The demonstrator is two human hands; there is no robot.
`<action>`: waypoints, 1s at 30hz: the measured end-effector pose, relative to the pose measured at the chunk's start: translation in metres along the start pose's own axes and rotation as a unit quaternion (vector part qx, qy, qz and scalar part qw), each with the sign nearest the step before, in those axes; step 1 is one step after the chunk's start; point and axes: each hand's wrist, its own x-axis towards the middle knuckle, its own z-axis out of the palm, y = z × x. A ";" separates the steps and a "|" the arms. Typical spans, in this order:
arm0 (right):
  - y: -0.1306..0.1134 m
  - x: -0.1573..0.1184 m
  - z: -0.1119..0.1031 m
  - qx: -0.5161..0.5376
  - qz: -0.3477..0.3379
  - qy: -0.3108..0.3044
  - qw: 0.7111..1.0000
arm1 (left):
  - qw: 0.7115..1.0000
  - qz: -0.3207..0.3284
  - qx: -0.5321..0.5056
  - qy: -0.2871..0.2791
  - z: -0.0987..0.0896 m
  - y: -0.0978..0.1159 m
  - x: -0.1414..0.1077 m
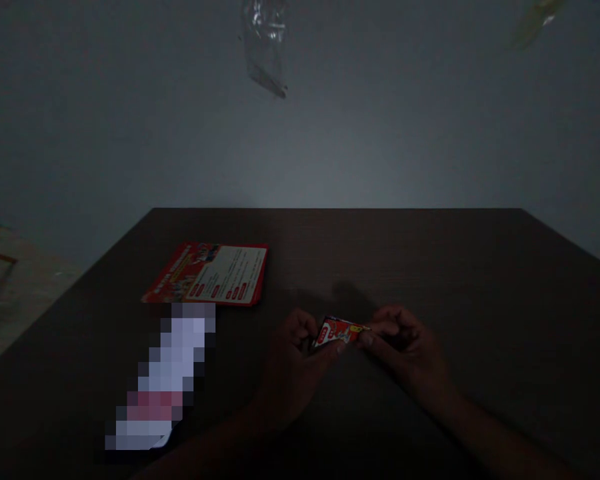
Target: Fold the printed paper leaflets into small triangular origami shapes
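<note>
Between my two hands is a small folded red leaflet (334,331) with white print panels and coloured pictures, held just above the dark table. My left hand (295,363) has its fingers closed on the leaflet's left side, the thumb lying along its lower edge. At the right end, my right hand (413,353) pinches it between thumb and fingers. Several larger red leaflets (230,273) with similar print lie in a stack, beyond and to the left of my left hand.
A bright, pixelated object like a phone (167,380) lies on the table (405,260) left of my left forearm. Behind the table rises a grey wall (380,133). High up are a clear plastic bag (266,50) and a yellowish plastic piece (536,23). The light is dim.
</note>
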 end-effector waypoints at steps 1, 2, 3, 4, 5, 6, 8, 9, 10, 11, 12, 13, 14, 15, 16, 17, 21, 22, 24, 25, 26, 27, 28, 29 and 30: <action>0.000 0.000 0.000 -0.004 -0.003 0.002 1.000 | 1.000 -0.001 -0.003 0.001 0.000 0.001 0.000; -0.001 0.000 -0.001 -0.008 -0.006 0.006 1.000 | 1.000 -0.004 -0.004 0.000 -0.001 0.001 0.001; -0.001 -0.001 -0.001 -0.011 -0.007 0.010 1.000 | 1.000 -0.007 -0.004 -0.001 -0.001 0.002 0.001; -0.002 -0.001 -0.002 -0.014 -0.008 0.013 1.000 | 1.000 -0.010 -0.002 -0.001 0.000 0.003 0.001; -0.002 -0.002 -0.002 -0.015 -0.009 0.015 1.000 | 1.000 -0.013 0.000 -0.002 0.000 0.004 0.001; -0.002 -0.002 -0.003 -0.014 -0.012 0.017 1.000 | 1.000 -0.018 0.000 -0.006 0.000 0.005 0.001; -0.001 -0.003 -0.003 -0.009 -0.021 0.014 1.000 | 1.000 -0.024 -0.004 -0.010 0.000 0.006 0.001; 0.000 -0.002 -0.004 -0.005 -0.028 0.011 1.000 | 1.000 -0.025 -0.005 -0.009 0.000 0.006 0.001; 0.001 -0.002 -0.003 0.000 -0.035 0.007 0.999 | 1.000 -0.025 -0.007 -0.009 0.000 0.006 0.001; 0.002 -0.002 -0.003 0.004 -0.039 0.002 0.999 | 1.000 -0.022 -0.011 -0.008 0.000 0.005 0.001; 0.002 -0.001 -0.003 0.008 -0.041 -0.003 0.999 | 1.000 -0.020 -0.017 -0.007 0.000 0.005 0.001; 0.003 -0.001 -0.004 0.010 -0.038 -0.007 0.999 | 0.999 -0.020 -0.025 -0.007 0.001 0.005 0.001; 0.003 -0.001 -0.004 0.009 -0.033 -0.008 0.999 | 0.999 -0.021 -0.033 -0.008 0.001 0.005 0.001; 0.003 -0.001 -0.005 0.007 -0.026 -0.008 1.000 | 0.999 -0.023 -0.041 -0.010 0.001 0.005 0.001; 0.004 -0.002 -0.006 0.005 -0.019 -0.006 1.000 | 0.999 -0.026 -0.047 -0.010 0.001 0.005 0.002; 0.004 -0.002 -0.006 0.008 -0.015 -0.005 1.000 | 0.998 -0.029 -0.049 -0.009 0.001 0.005 0.002; 0.009 0.000 -0.009 0.061 -0.018 -0.028 0.998 | 0.997 -0.041 -0.068 -0.004 -0.001 0.005 0.004; 0.010 0.001 -0.010 0.074 -0.021 -0.036 0.996 | 0.996 -0.045 -0.076 -0.002 -0.001 0.005 0.004; 0.011 0.003 -0.010 0.082 -0.022 -0.052 0.995 | 0.995 -0.053 -0.086 0.001 -0.001 0.008 0.004; 0.011 0.003 -0.010 0.075 -0.021 -0.059 0.995 | 0.995 -0.057 -0.086 0.002 -0.001 0.009 0.004; 0.011 0.003 -0.011 0.061 -0.021 -0.066 0.996 | 0.995 -0.059 -0.085 0.001 -0.001 0.010 0.003; 0.010 0.003 -0.012 0.041 -0.023 -0.074 0.996 | 0.995 -0.060 -0.084 -0.001 -0.001 0.011 0.003; 0.010 0.002 -0.012 0.015 -0.027 -0.082 0.996 | 0.994 -0.061 -0.086 -0.006 -0.001 0.011 0.003; 0.009 0.001 -0.013 -0.015 -0.033 -0.089 0.995 | 0.994 -0.059 -0.090 -0.014 -0.001 0.011 0.003; 0.008 0.000 -0.014 -0.047 -0.039 -0.095 0.994 | 0.993 -0.054 -0.097 -0.025 0.000 0.011 0.003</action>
